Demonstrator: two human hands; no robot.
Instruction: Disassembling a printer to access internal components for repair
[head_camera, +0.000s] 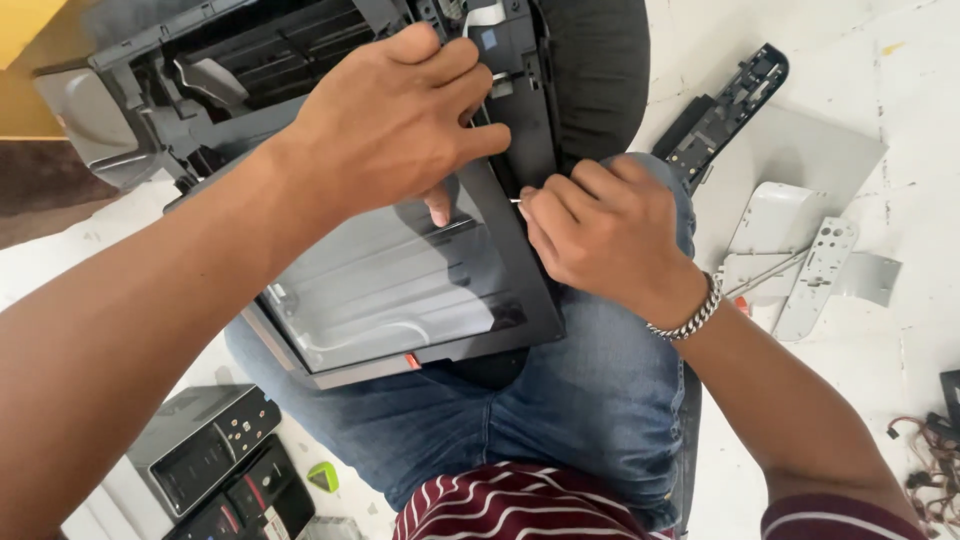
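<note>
On lap: left hand (385, 120) grips scanner unit (400, 285); right hand (600, 230) closed around thin tool (516, 200).

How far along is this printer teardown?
Already off: a black trim piece and pale panels with a metal bracket lie on the floor. In hand: the left hand steadies the scanner unit while the right hand works a thin tool at its edge. Left: the grey body looks assembled.

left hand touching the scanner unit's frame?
Touching. Head view: left hand rests on the scanner unit, fingers curled over its dark frame.
</note>
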